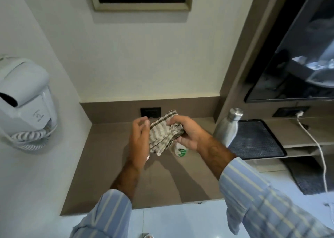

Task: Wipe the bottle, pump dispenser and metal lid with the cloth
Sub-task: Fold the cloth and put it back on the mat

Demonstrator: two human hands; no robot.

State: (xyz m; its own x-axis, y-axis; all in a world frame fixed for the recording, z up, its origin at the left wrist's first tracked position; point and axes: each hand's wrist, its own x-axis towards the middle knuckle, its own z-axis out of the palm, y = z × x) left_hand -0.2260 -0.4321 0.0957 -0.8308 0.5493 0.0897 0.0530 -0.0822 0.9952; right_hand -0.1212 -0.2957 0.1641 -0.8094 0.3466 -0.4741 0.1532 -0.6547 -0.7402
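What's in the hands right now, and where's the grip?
The right hand clutches the striped cloth by its bunched middle. The left hand lies open against the cloth's side; whether it grips anything cannot be told.

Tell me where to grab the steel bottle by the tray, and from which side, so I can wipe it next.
Grip the steel bottle around its wide lower body, likely with the left hand, coming from its left over open counter. It stands upright; its neck narrows to a small cap, a poorer hold. The black tray sits on its right, and the right hand holds the cloth.
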